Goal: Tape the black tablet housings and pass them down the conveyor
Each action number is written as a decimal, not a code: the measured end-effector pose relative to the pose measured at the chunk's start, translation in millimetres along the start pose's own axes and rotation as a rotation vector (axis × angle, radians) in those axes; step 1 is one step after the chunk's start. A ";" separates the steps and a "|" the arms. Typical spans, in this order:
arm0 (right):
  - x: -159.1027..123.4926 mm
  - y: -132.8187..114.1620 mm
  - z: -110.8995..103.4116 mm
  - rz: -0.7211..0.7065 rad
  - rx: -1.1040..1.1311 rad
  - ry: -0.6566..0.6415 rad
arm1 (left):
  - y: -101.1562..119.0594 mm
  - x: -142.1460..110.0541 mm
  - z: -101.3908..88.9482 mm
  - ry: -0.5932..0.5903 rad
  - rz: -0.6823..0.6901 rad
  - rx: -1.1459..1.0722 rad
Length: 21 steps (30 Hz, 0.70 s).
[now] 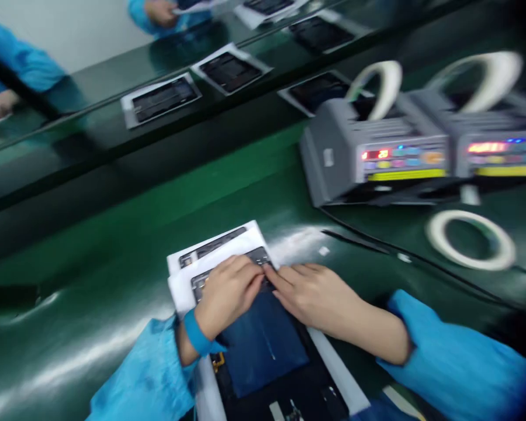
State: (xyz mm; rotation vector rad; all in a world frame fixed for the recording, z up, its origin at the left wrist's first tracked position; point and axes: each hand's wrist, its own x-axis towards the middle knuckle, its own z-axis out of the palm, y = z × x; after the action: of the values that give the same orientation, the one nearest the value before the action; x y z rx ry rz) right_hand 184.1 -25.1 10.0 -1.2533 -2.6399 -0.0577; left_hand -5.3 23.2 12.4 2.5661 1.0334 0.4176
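An opened tablet-like device (280, 386) with a dark frame and a large blue battery (263, 345) lies on white paper (342, 374). My left hand (230, 286), with a blue band at its wrist, bends over the device's upper end, thumb and fingers pinched together. From the right, my right hand (313, 292) meets it, its index fingertip at the left hand's fingertips near the device's top edge. Whatever lies between the fingertips is too small or hidden to make out. Under the paper's far end, another dark device (214, 245) on a white sheet sticks out.
Two grey tape dispensers (342, 152) with lit displays stand at the right, near a loose tape roll (471, 240) and a black cable (421, 269). Beyond, several devices on paper (164, 99) lie along a raised dark strip. Co-workers' blue sleeves (21, 58) show at the back.
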 end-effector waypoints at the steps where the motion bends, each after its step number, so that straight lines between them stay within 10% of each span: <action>1: -6.3 4.1 -4.4 0.011 0.047 0.032 | -1.6 1.9 -0.9 0.017 0.017 -0.011; 9: -120.0 121.7 -35.3 0.468 -0.313 0.642 | -13.1 18.5 -1.3 0.134 0.188 -0.011; 14: -146.1 177.1 -30.0 0.583 -0.488 0.567 | -5.6 20.0 -8.2 0.128 0.162 0.014; 21: -128.6 183.0 -38.6 0.524 -0.483 0.555 | -0.4 17.7 -5.5 0.073 0.057 -0.017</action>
State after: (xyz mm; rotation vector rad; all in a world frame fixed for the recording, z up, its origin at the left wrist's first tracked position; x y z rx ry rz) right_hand 410.7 -11.5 9.7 -1.7232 -1.8184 -0.8570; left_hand 4.6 37.2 19.7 2.5873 0.9790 0.5359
